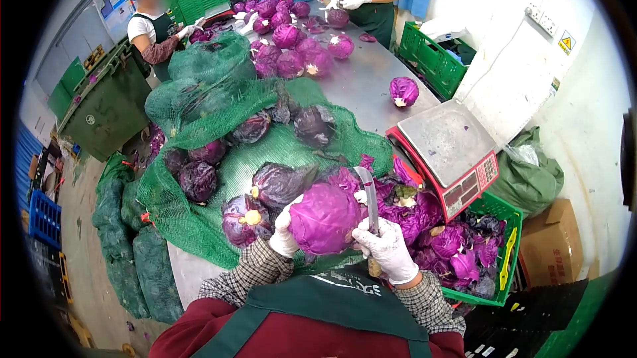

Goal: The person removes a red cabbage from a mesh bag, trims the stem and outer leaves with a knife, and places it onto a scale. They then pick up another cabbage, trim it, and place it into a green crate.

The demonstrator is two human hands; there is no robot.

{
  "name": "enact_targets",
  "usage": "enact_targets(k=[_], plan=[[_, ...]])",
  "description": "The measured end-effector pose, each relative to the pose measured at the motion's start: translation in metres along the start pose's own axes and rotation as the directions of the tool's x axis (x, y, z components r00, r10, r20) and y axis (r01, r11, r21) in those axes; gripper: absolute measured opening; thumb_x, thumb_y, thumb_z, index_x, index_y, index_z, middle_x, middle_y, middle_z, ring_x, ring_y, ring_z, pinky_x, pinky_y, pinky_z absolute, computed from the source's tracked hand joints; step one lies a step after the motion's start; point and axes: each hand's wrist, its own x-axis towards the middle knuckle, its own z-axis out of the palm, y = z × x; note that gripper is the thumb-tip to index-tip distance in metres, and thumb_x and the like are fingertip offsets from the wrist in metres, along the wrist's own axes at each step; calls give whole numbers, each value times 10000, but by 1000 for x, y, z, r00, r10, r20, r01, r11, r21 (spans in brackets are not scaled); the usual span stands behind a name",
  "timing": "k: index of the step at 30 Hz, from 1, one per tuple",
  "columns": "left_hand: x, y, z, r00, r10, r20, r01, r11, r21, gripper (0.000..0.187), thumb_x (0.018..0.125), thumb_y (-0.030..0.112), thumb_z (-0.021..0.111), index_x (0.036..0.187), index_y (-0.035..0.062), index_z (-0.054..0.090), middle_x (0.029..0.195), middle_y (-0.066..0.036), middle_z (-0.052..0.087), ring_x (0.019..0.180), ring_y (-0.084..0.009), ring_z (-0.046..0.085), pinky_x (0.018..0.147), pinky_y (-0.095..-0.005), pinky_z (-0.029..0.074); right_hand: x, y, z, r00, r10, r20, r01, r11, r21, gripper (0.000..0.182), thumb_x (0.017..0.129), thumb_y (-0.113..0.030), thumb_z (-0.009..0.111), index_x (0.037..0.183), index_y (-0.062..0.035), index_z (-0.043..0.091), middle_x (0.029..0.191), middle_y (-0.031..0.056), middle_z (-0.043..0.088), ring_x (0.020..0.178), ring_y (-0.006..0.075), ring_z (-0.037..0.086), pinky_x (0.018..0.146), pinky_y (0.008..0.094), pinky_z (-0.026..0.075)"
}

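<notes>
My left hand (284, 234), in a white glove, is closed against the left side of a red cabbage (324, 218) held close in front of the apron. A knife (369, 193) with a curved blade points up from my right hand (390, 252), whose gloved fingers are wrapped around it at the cabbage's right side. Just beyond, untrimmed cabbages with dark outer leaves, one (244, 220) showing its pale stem end, lie on a green mesh sack (259, 159). Stripped purple leaves (421, 215) are heaped to the right of my knife hand.
A red scale (451, 149) stands at the table's right edge, above a green crate (507, 258) full of leaves. Trimmed cabbages (290, 36) cover the far metal table (378, 79). Two co-workers stand there. Filled mesh sacks (156, 272) stand at left.
</notes>
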Motion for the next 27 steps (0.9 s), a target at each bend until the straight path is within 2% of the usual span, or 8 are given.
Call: enact_targets(k=[8,11,14,17,20,23,24,27], plan=[[-1,4,7,998,67,-11,-65,987,150,1161,630,729,736,1403,-57,372,1358,-186,517,1243,-286,530,1076,-428,427,2,11,-2,999,46,2,-46,997,54,116,909,-119,641,876,-19,592,636,-8,545,545,56,496,504,212,415],[-2,8,16,997,72,-33,-67,987,147,1165,622,734,741,1391,-65,385,1342,-190,531,1216,-284,553,1066,-427,438,2,12,-2,1000,-5,14,5,1000,-7,130,909,-131,642,869,-18,592,622,-6,539,538,65,497,502,219,419],[1,0,4,998,56,-31,-54,995,87,1161,614,737,746,1374,-70,403,1320,-192,547,1191,-286,572,1051,-427,453,0,11,-1,997,66,27,-69,986,154,134,904,-132,646,861,-17,591,616,4,542,531,75,496,503,225,423],[-4,3,19,995,69,-68,-63,995,77,1139,615,737,746,1353,-71,428,1290,-190,569,1169,-283,587,1023,-422,476,-2,15,-5,997,47,55,-52,994,92,144,893,-138,656,873,-16,582,622,15,537,524,87,495,496,228,425],[-3,0,15,996,65,-60,-63,997,46,1104,635,727,741,1339,-69,442,1279,-186,575,1161,-283,591,1002,-421,494,-6,14,1,996,85,4,-84,968,236,131,890,-128,646,885,-18,575,645,31,540,513,97,502,484,234,427],[0,4,7,989,133,-58,-112,956,271,1077,658,715,733,1341,-65,443,1279,-184,575,1151,-289,596,995,-429,501,-18,-6,0,988,95,125,-150,798,584,131,876,-116,649,905,-26,559,681,44,551,486,111,491,463,262,435],[2,-5,-9,988,131,-82,-104,956,275,1037,693,700,714,1346,-59,441,1272,-178,577,1154,-290,594,1000,-440,500,-26,-12,-6,984,-40,175,-82,768,636,152,865,-115,655,922,-38,537,699,53,559,453,118,461,445,289,438],[-9,-6,-23,972,-89,-218,63,991,-121,1023,722,697,678,1399,-18,400,1355,-200,503,1222,-334,543,1016,-482,483,-30,-27,-25,991,-69,-117,119,862,494,155,859,-132,673,877,-40,549,709,65,605,445,119,465,433,270,428]])
